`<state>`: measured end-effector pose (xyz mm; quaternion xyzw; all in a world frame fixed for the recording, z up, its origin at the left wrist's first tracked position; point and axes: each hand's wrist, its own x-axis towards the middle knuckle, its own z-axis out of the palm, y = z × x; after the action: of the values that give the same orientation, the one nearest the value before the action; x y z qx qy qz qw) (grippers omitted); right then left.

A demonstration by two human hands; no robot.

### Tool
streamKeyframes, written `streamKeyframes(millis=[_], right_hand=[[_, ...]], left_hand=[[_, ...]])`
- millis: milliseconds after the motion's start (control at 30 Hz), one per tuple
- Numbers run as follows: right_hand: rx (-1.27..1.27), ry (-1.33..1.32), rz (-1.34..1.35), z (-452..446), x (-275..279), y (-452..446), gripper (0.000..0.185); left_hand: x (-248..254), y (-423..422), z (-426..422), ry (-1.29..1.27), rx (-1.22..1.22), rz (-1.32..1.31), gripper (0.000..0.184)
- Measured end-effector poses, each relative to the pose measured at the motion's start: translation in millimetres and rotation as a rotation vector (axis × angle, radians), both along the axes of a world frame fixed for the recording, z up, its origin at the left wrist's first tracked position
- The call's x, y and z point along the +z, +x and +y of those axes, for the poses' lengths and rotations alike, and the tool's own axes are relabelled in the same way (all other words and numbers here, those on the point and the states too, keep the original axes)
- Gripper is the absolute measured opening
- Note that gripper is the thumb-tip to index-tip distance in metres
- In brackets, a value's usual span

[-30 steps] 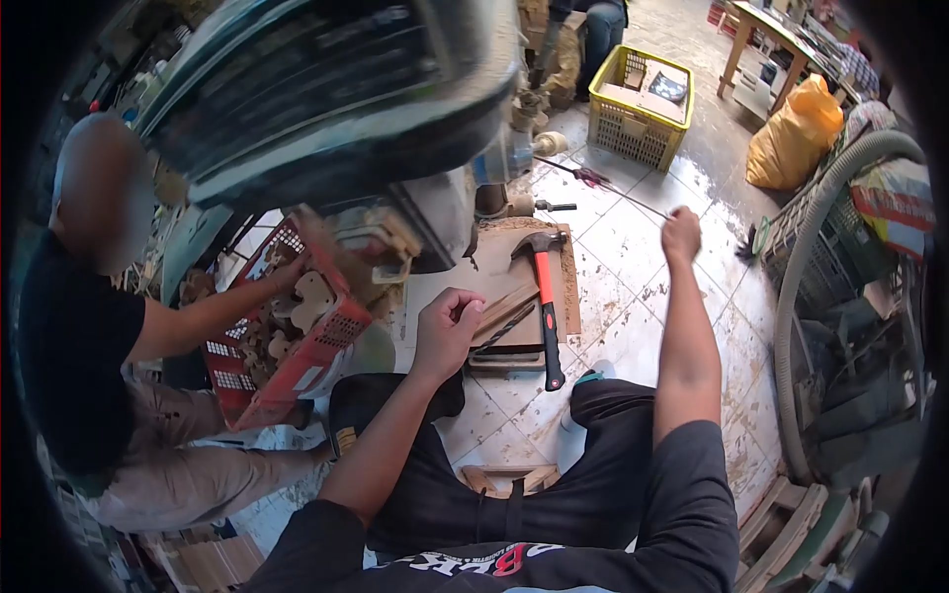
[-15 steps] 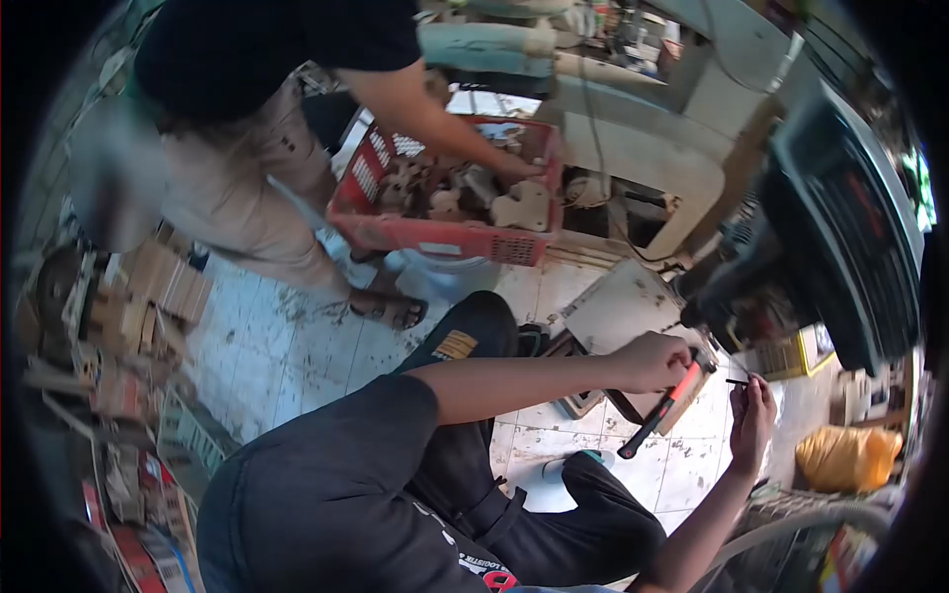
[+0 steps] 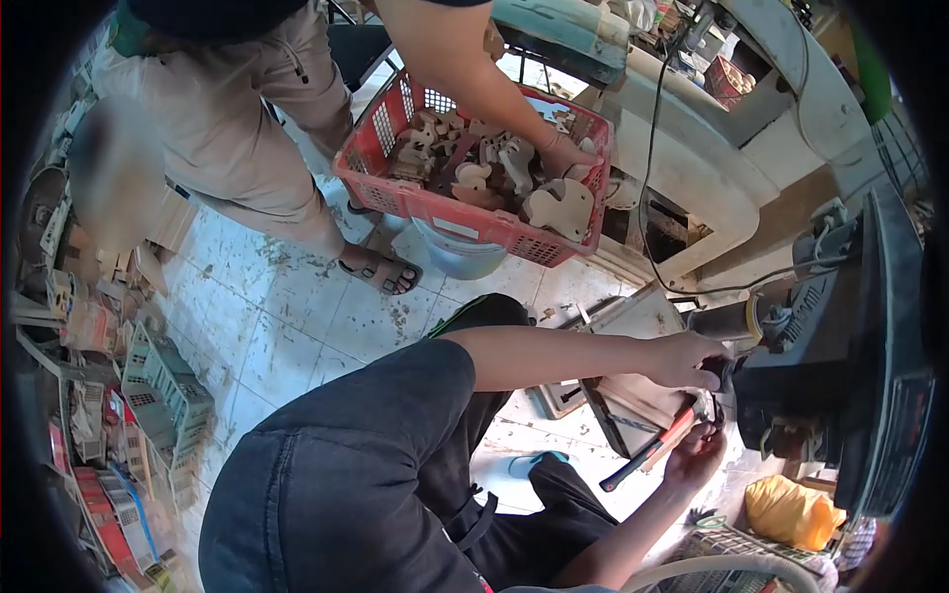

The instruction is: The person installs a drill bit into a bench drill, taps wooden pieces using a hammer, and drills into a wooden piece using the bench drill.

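Observation:
My left hand (image 3: 687, 361) is closed around the dark drill chuck (image 3: 727, 374) under the head of a drill press (image 3: 830, 385). Just below it, the fingers of my right hand (image 3: 698, 453) pinch a small dark rod-shaped tool (image 3: 719, 407), its end close to the chuck. A hammer (image 3: 652, 449) with a red and black handle lies slanted beside my right hand; its head is partly hidden. A long drill bit (image 3: 633, 423) rests on the machine's table (image 3: 633, 390) near the hammer.
Another person's hand (image 3: 568, 156) reaches into a red crate (image 3: 474, 222) of wooden pieces. Under the crate is a pale bucket (image 3: 460, 259). A yellow bag (image 3: 794, 512) sits at lower right, and a green crate (image 3: 163, 395) stands at left. A cable (image 3: 647, 217) hangs near the machine.
My left hand has let go of the hammer and moved onto the chuck. My right hand has come in toward the chuck with the small tool. The view has shifted.

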<state>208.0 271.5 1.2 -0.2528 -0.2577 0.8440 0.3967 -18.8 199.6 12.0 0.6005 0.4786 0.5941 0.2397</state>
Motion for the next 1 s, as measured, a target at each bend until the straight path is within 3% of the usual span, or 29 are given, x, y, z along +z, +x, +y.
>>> streamKeyframes(millis=[133, 267, 400, 600, 667, 733, 800, 833, 867, 900, 933, 1000], right_hand=[[-0.056, -0.176, 0.040, -9.3, -6.2, -9.6, 0.021], [-0.064, -0.186, 0.106, -12.2, -6.8, -21.7, 0.022], [0.135, -0.257, 0.278, 7.8, -24.8, -16.4, 0.020], [-0.079, -0.176, 0.098, -21.9, -0.9, -34.0, 0.026], [-0.070, -0.184, 0.079, -22.2, -4.5, -29.9, 0.024], [0.140, -0.086, 0.164, -19.9, -10.3, -25.8, 0.022], [0.150, -0.084, 0.176, -14.2, -17.3, -20.6, 0.023], [0.150, -0.076, 0.185, -13.9, -18.5, -20.3, 0.025], [0.150, -0.080, 0.190, -14.1, -18.3, -20.0, 0.025], [0.156, -0.085, 0.169, -15.4, -14.1, -18.6, 0.024], [0.161, -0.088, 0.147, -16.1, -11.8, -17.8, 0.024], [0.134, -0.098, 0.116, -17.6, -13.0, -15.6, 0.024]], left_hand=[[-13.9, 2.6, -0.8, -0.021, -0.040, -0.046, 0.057], [-19.5, 7.8, 0.7, -0.002, 0.006, -0.033, 0.058], [-15.0, 1.8, -4.5, -0.081, -0.024, -0.031, 0.054], [-11.6, 0.1, -15.6, -0.103, 0.030, 0.030, 0.051], [-3.2, -3.1, -29.5, -0.098, 0.056, 0.044, 0.044], [12.2, -15.0, -54.4, -0.102, 0.102, 0.117, 0.035], [34.1, -36.0, -91.4, -0.033, 0.168, 0.175, 0.015], [34.1, -49.3, -107.0, -0.001, 0.242, 0.102, 0.011], [35.8, -72.7, -128.8, -0.118, 0.423, 0.272, 0.011], [28.0, -94.2, -144.1, 0.012, 0.554, 0.074, 0.011], [51.8, -110.4, -171.3, -0.181, 0.735, 0.062, 0.013], [45.6, -172.3, -199.4, -0.418, 1.098, 0.222, 0.021]])
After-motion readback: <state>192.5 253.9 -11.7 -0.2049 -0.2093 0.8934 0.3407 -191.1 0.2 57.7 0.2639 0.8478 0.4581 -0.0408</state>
